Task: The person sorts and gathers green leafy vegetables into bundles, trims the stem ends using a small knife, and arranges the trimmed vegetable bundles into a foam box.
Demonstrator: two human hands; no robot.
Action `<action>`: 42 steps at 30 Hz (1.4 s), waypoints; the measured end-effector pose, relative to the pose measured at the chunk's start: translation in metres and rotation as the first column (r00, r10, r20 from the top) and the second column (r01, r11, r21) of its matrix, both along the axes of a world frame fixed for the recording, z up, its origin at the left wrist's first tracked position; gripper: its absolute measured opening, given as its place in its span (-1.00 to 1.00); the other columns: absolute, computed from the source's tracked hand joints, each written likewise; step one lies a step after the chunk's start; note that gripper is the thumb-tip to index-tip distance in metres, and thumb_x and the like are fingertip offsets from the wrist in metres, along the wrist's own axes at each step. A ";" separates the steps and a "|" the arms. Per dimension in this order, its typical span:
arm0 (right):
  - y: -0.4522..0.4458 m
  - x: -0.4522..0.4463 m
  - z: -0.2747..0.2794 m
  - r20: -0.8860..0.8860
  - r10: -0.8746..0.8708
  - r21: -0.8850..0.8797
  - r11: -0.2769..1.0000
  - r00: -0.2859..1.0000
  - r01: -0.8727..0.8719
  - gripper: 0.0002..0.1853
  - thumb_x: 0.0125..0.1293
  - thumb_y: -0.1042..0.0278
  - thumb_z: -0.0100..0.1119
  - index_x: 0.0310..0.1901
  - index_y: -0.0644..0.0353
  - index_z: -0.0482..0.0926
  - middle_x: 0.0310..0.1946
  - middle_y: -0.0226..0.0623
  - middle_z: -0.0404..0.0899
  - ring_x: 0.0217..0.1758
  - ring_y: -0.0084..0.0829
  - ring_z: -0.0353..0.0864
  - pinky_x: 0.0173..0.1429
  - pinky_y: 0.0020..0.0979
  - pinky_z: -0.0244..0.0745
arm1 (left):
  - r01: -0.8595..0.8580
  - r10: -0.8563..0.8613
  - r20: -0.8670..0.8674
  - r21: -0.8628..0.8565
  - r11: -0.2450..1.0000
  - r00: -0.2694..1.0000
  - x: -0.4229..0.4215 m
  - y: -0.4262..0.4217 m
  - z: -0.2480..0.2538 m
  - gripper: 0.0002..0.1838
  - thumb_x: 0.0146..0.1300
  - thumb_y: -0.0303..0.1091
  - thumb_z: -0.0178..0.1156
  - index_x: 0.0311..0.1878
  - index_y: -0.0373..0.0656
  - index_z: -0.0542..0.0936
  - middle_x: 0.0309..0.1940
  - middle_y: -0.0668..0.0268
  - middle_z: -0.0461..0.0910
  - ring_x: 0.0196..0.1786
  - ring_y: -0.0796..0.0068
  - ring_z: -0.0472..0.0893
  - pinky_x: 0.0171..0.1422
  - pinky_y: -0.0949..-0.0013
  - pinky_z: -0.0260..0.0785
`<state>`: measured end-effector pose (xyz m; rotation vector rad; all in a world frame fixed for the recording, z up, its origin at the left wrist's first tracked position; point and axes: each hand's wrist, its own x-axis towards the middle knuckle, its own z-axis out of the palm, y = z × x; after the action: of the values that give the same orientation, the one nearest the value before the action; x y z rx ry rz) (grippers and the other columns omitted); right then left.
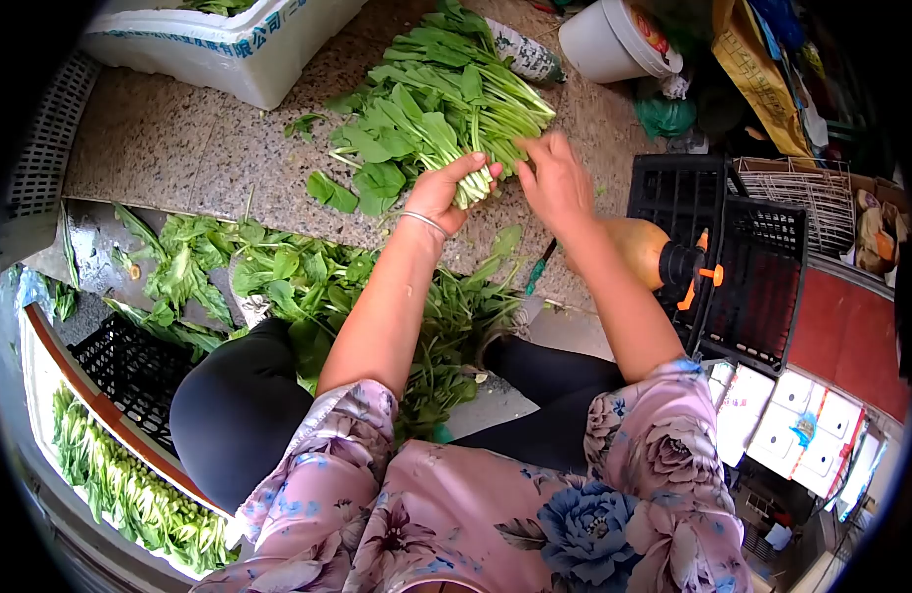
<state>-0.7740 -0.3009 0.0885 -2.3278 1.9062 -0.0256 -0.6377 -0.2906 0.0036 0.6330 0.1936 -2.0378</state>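
My left hand [439,198], with a bracelet at the wrist, is closed around the stems of a small bunch of leafy greens [416,138]. The pale cut ends poke out past its fingers toward me. Just to the right, my right hand [560,188] hovers by the stem ends, its thumb apart from the bent fingers and nothing visible between them. Its fingertips are close to a larger pile of leafy greens [466,74] lying on the speckled stone slab [209,148]. A few loose leaves [377,183] lie left of the bunch.
A white foam box [268,69] stands at upper left, a white bucket [614,40] at upper right. Black crates [673,198] and an orange spray bottle [639,252] are on the right. Loose greens [298,277] cover the ground between my legs. More greens [130,484] fill a container at lower left.
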 end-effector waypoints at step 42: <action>0.052 0.008 -0.064 0.780 -0.296 0.041 0.903 0.552 0.427 -0.82 0.06 0.35 0.28 -0.32 0.24 0.60 -0.49 -0.35 0.62 -0.47 -0.62 0.56 -0.34 -0.56 0.44 | 0.030 -0.013 0.262 -0.061 0.998 0.965 -0.017 -0.001 -0.007 -0.79 0.12 -0.37 0.22 -0.24 -0.31 0.52 -0.35 0.24 0.57 -0.26 0.40 0.58 -0.14 0.38 0.44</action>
<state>-0.7662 -0.2485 0.0244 -1.4810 1.8486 -1.0758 -0.6549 -0.2920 -0.0034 0.8585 -0.0353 -1.9499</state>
